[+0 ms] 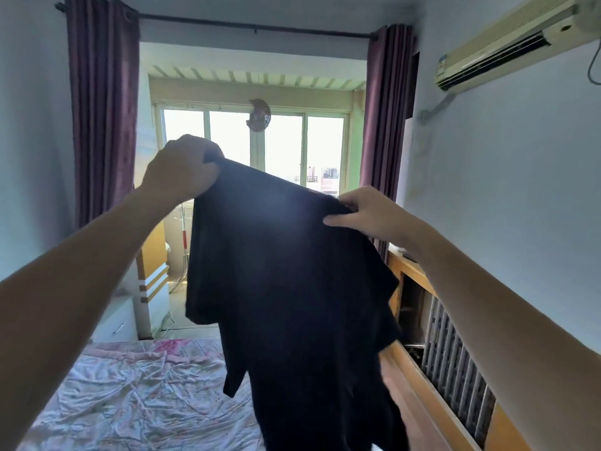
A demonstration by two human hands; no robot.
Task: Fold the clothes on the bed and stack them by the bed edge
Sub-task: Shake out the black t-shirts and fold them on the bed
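1. Gripping one upper corner of a dark garment, the left hand has its fingers curled over the cloth's top edge, raised in front of the window.
2. The right hand pinches the other upper corner, thumb on the near side and fingers curled behind the fabric, lower than the left hand.
3. Between the two hands the top edge slopes down to the right, and the garment hangs in the air, its lower part draping over the bed and running out of view at the bottom.
4. The bed carries a crumpled pale floral sheet.
5. Purple curtains frame the window; an air conditioner is mounted on the right wall, with a radiator low beside the bed.
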